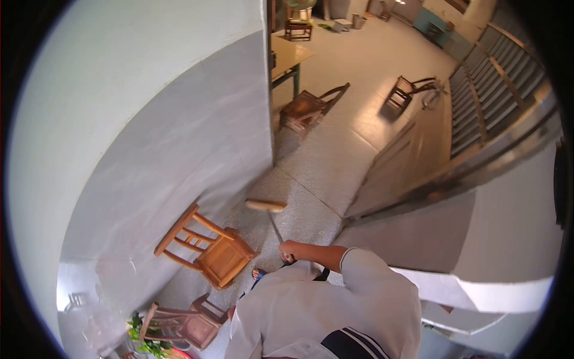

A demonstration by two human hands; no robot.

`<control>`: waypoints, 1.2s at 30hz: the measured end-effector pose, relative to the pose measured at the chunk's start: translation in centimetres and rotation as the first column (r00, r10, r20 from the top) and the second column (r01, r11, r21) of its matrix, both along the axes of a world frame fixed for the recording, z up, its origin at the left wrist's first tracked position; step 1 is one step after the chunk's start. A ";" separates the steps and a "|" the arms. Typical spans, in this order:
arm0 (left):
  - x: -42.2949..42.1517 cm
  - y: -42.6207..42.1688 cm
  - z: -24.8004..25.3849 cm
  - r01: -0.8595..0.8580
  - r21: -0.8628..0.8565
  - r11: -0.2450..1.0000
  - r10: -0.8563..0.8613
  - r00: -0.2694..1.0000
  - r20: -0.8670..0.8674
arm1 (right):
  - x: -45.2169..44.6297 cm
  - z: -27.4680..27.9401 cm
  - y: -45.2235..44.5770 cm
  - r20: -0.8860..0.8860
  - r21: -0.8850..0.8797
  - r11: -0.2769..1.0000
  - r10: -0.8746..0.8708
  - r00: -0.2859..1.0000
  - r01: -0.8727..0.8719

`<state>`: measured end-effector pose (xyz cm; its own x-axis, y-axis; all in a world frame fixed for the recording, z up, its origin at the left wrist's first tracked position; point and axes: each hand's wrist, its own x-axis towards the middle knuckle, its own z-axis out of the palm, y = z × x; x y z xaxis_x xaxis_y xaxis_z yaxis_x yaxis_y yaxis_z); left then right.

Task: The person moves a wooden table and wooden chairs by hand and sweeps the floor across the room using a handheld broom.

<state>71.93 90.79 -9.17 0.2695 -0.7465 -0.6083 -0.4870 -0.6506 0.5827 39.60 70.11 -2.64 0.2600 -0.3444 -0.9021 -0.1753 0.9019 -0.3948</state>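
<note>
My right hand [288, 250] is closed around the thin grey handle of a long-handled mop [266, 206]. Its tan, bar-shaped head rests on the speckled floor ahead of me, slightly smeared by motion. A small patch of skin, probably part of my left hand [231, 312], shows at the left edge of my pale shirt. Its fingers are hidden. It is close to a reddish-brown wooden chair [197, 329], and I cannot tell whether it touches it. Between that chair and the mop head is a lighter wooden chair [224, 260], near the grey wall.
Through the doorway are a brown chair [304, 110], a dark chair [399, 96] and a yellow-topped table [290, 55]. A wooden door with bars [412, 152] stands on the right. Green leaves [143, 335] lie by the reddish-brown chair. The wall's edge [269, 119] borders the passage.
</note>
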 end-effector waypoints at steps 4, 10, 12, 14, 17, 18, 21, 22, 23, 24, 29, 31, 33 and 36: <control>5.2 -7.5 1.6 0.511 0.059 0.857 -0.514 0.845 0.146 | -3.0 2.0 0.4 0.489 0.497 0.867 -0.309 0.816 0.030; 13.4 -21.7 -0.3 0.352 -0.208 0.913 -0.233 0.866 0.443 | -4.4 7.5 6.8 0.366 0.422 0.828 -0.529 0.766 0.370; 13.1 -25.0 4.0 0.269 -0.344 0.900 -0.103 0.896 0.432 | -3.9 9.0 8.8 0.356 0.354 0.764 -0.644 0.677 0.540; 13.8 -28.4 3.5 0.304 -0.505 0.808 -0.029 0.876 0.481 | -2.6 10.7 9.9 0.263 0.289 0.733 -0.679 0.685 0.615; 14.5 -31.8 3.2 0.301 -0.368 0.880 -0.086 0.862 0.500 | -1.7 9.8 11.6 0.162 0.168 0.712 -0.702 0.693 0.682; 15.0 -32.8 2.0 0.320 -0.321 0.891 -0.126 0.855 0.503 | -1.5 10.1 12.0 0.112 0.125 0.685 -0.728 0.676 0.717; 15.5 -34.7 0.2 0.342 -0.246 0.907 -0.198 0.861 0.469 | -1.9 12.2 12.3 0.032 0.034 0.619 -0.786 0.618 0.785; 15.1 -35.1 0.2 0.345 -0.244 0.906 -0.204 0.863 0.463 | -2.5 12.6 12.3 0.010 -0.009 0.581 -0.814 0.581 0.814; 14.6 -35.2 1.0 0.346 -0.203 0.916 -0.188 0.819 0.543 | -3.1 12.6 12.2 0.012 -0.022 0.566 -0.824 0.566 0.824; 14.2 -35.1 1.9 0.341 -0.161 0.926 -0.175 0.766 0.619 | -3.6 12.6 12.0 0.007 -0.029 0.548 -0.836 0.549 0.836; 12.2 -34.9 5.2 0.402 -0.034 0.915 -0.246 0.623 0.743 | -6.6 9.7 9.0 -0.030 -0.107 0.549 -0.835 0.549 0.829; 12.4 -34.9 5.6 0.444 -0.065 0.894 -0.261 0.632 0.729 | -7.1 7.1 6.5 0.016 -0.110 0.576 -0.814 0.581 0.810; 12.3 -32.8 5.7 0.520 -0.098 0.848 -0.318 0.648 0.692 | -6.3 5.7 4.5 0.074 -0.110 0.605 -0.786 0.613 0.789; 10.5 -27.8 7.4 0.557 -0.053 0.829 -0.460 0.733 0.501 | -3.4 3.7 2.4 0.020 -0.029 0.653 -0.756 0.654 0.756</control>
